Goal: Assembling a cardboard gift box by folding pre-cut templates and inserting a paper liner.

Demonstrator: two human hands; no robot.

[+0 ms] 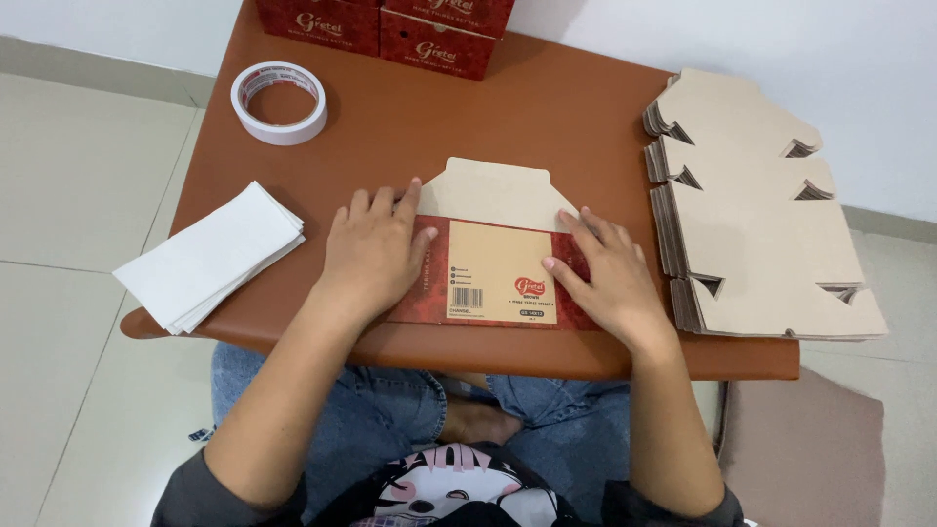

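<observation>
A flat, folded cardboard box blank (498, 256) lies on the brown table (547, 127) near its front edge. Its printed side is red with a tan panel, and a plain tan flap sticks out at the far side. My left hand (373, 256) presses flat on the blank's left part, fingers spread toward the flap. On the blank's right end rests my right hand (605, 278), also flat with fingers apart. Neither hand grips anything.
A tall stack of unfolded tan box blanks (756, 210) fills the table's right side. A pile of white paper sheets (210, 256) overhangs the left edge. A roll of white tape (279, 101) lies far left, and red assembled boxes (390, 24) stand at the back.
</observation>
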